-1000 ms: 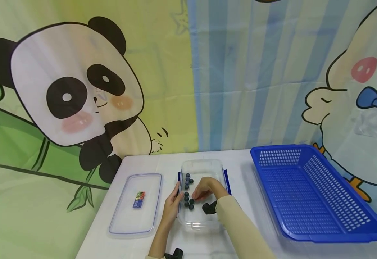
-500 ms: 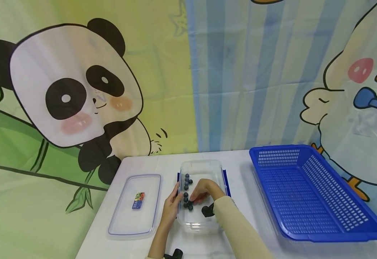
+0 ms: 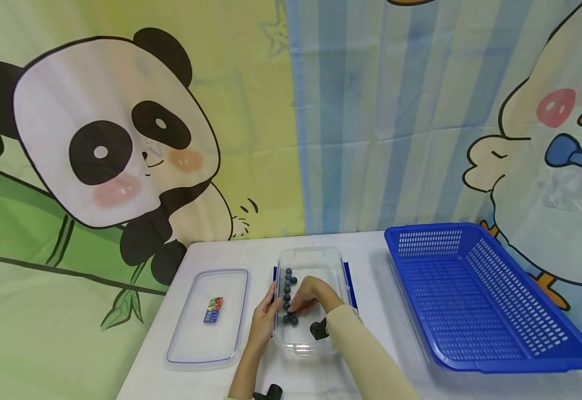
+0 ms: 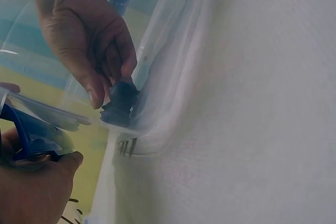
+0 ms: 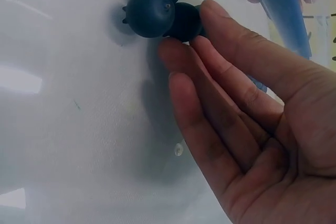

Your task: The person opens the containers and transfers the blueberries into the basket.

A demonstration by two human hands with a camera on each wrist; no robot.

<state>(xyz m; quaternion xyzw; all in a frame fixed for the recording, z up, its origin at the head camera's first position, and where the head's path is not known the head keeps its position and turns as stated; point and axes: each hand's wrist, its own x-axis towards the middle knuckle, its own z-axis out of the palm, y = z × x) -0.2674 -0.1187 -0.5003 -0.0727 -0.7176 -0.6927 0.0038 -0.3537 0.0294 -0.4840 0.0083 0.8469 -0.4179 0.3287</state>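
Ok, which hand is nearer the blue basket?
The right. The right hand is inside the clear box, at the dark berries, with the blue basket off to its right. The left hand holds the box's left side, farther from the basket.

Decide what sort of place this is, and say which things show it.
Probably an indoor tabletop activity area, though the wider room is hidden: a cartoon backdrop hangs behind a white table, which carries a clear container.
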